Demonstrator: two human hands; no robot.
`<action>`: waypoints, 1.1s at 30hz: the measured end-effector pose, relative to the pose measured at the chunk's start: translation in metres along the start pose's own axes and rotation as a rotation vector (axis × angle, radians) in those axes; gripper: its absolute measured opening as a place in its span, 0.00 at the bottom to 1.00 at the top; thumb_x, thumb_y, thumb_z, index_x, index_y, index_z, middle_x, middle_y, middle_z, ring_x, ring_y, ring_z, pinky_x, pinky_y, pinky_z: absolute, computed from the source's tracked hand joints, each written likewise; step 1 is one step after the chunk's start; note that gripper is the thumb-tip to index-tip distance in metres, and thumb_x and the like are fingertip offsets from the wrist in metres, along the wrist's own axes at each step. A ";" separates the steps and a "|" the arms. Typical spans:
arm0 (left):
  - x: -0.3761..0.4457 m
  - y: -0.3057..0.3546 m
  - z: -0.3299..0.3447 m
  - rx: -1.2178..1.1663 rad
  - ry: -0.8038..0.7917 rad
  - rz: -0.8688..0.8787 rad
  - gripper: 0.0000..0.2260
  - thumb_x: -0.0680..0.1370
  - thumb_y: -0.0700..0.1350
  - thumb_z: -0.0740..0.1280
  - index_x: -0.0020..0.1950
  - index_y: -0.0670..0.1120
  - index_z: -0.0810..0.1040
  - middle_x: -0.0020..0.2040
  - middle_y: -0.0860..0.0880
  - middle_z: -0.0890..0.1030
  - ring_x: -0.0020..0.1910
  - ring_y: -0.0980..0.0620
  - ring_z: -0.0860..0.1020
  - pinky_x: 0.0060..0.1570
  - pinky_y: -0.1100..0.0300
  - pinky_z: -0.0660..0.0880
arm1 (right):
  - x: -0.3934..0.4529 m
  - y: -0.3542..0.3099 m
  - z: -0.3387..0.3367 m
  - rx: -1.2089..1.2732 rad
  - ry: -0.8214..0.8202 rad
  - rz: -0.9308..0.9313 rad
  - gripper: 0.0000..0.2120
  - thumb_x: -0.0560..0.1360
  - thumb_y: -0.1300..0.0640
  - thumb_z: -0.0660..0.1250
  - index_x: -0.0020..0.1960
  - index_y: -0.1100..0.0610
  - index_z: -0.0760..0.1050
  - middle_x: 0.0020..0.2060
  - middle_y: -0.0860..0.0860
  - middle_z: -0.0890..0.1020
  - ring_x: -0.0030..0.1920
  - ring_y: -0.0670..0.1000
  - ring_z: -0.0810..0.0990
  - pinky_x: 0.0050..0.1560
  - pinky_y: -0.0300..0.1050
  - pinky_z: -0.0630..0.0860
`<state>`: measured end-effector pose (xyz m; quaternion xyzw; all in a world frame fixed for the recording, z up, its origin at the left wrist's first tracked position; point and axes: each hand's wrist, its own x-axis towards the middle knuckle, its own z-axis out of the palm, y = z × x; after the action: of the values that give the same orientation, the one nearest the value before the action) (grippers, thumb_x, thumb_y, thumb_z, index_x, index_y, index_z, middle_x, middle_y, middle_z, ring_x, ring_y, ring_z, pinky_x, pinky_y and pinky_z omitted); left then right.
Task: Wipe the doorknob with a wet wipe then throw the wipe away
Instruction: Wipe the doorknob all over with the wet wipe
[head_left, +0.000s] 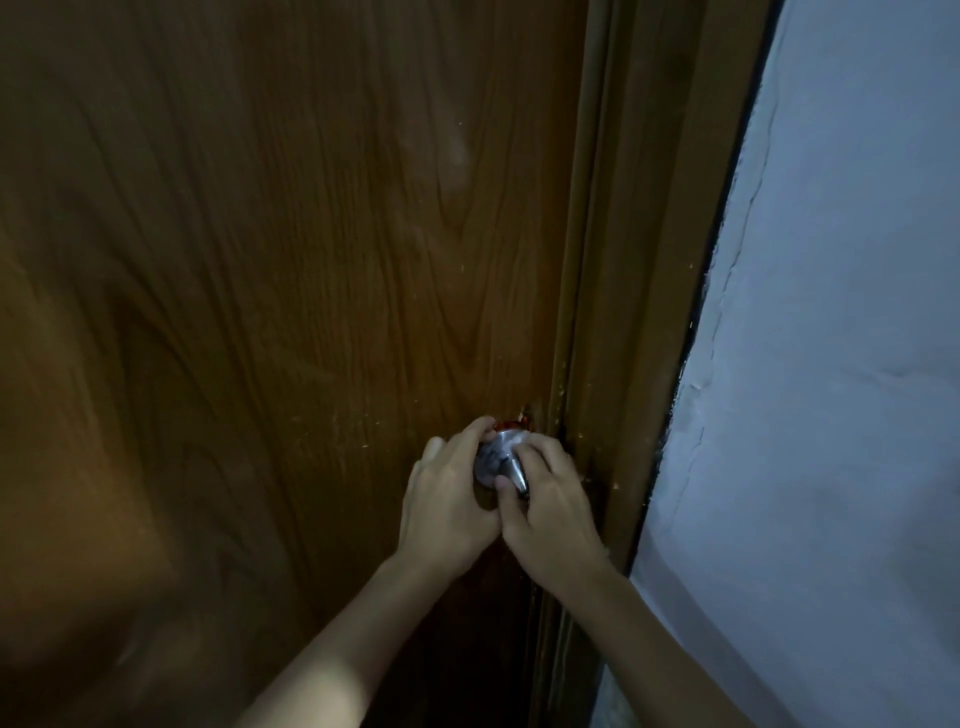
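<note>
A round silver doorknob (497, 464) sits on the right edge of a brown wooden door (291, 270), low in the view. My left hand (445, 501) wraps the knob from the left, with its fingertips on the top. My right hand (551, 512) covers the knob's right side, with the thumb across its front. A small white crumpled patch, which looks like the wet wipe (514, 445), shows under my right fingertips against the knob. Most of the wipe is hidden by the fingers.
The brown door frame (639, 291) runs right beside the knob. A pale painted wall (841, 338) fills the right side. The scene is dim, and no bin is in view.
</note>
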<state>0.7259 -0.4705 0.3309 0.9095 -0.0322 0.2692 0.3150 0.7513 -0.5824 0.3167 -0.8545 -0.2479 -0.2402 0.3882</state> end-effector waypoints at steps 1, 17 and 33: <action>0.000 0.000 0.000 0.001 -0.001 0.003 0.30 0.71 0.49 0.70 0.71 0.53 0.62 0.62 0.54 0.75 0.57 0.56 0.70 0.57 0.52 0.74 | 0.000 0.000 0.000 0.011 -0.003 0.005 0.17 0.75 0.58 0.63 0.63 0.60 0.69 0.62 0.54 0.70 0.61 0.49 0.69 0.57 0.35 0.66; -0.005 -0.001 -0.001 -0.002 0.016 -0.011 0.31 0.70 0.46 0.70 0.70 0.54 0.62 0.55 0.51 0.74 0.52 0.53 0.73 0.52 0.53 0.76 | 0.002 -0.012 0.003 0.289 -0.021 0.463 0.25 0.71 0.58 0.69 0.66 0.55 0.67 0.62 0.53 0.70 0.59 0.49 0.71 0.49 0.30 0.67; -0.006 -0.005 -0.001 0.035 0.005 0.011 0.32 0.70 0.48 0.71 0.71 0.54 0.61 0.55 0.51 0.74 0.50 0.55 0.72 0.50 0.58 0.74 | -0.013 -0.017 0.019 0.748 0.194 0.646 0.30 0.68 0.64 0.72 0.66 0.49 0.67 0.61 0.48 0.74 0.60 0.47 0.73 0.52 0.36 0.72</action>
<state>0.7213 -0.4663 0.3257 0.9141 -0.0316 0.2739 0.2975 0.7351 -0.5610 0.3076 -0.6635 -0.0028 -0.0807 0.7438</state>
